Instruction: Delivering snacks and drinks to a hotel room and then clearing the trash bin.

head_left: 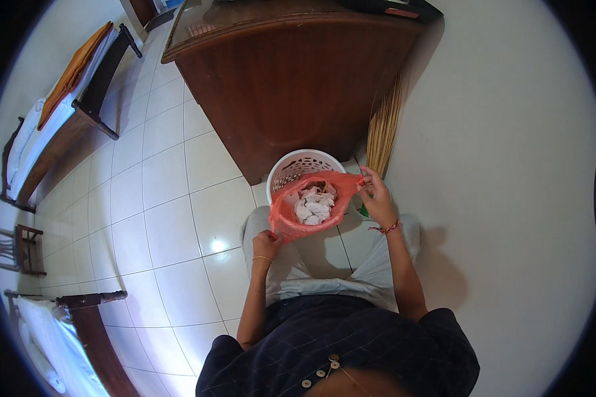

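A red plastic bag (290, 210) is stretched wide between my two hands, with crumpled white paper (314, 205) lying inside it. My left hand (267, 245) pinches the bag's near left edge. At the bag's far right corner, my right hand (375, 197) grips the gathered plastic between thumb and fingers. Just beyond the bag stands a white basket (298, 159) with a pierced wall. The bag overlaps the basket's near side, so I cannot tell whether its bottom rests in it. Something green (364, 210), partly hidden, shows below my right hand.
A dark wooden cabinet (291, 92) stands right behind the basket. A straw broom (383, 132) leans between it and the white wall (510, 165) on the right. Tiled floor (159, 218) stretches left toward two beds (63, 132) and a wooden chair (28, 249).
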The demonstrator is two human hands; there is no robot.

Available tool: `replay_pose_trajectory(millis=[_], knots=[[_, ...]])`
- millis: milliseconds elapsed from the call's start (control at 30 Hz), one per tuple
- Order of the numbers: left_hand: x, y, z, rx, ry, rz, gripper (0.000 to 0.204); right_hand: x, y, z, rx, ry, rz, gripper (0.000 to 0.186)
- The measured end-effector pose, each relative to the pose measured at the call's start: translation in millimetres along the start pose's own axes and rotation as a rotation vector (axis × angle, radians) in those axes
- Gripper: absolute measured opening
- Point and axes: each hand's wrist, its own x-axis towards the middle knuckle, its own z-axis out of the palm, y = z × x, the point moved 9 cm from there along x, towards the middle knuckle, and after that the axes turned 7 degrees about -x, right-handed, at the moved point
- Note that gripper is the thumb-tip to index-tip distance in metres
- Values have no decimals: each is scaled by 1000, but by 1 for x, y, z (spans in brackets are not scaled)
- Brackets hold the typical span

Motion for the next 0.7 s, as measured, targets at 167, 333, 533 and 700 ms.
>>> replay_pose_trajectory(millis=[167, 333, 533, 700], knots=[[4, 55, -19, -100, -143, 64, 27, 1, 1, -19, -83, 90, -37, 35], [13, 135, -38, -633, -35, 515, 23, 12, -31, -23, -175, 138, -207, 28], [31, 185, 5, -751, -190, 709, 50, 19, -71, 7, 89, 35, -282, 21], [46, 188, 49, -247, -215, 760, 47, 1, -102, 51, -168, -135, -299, 24]])
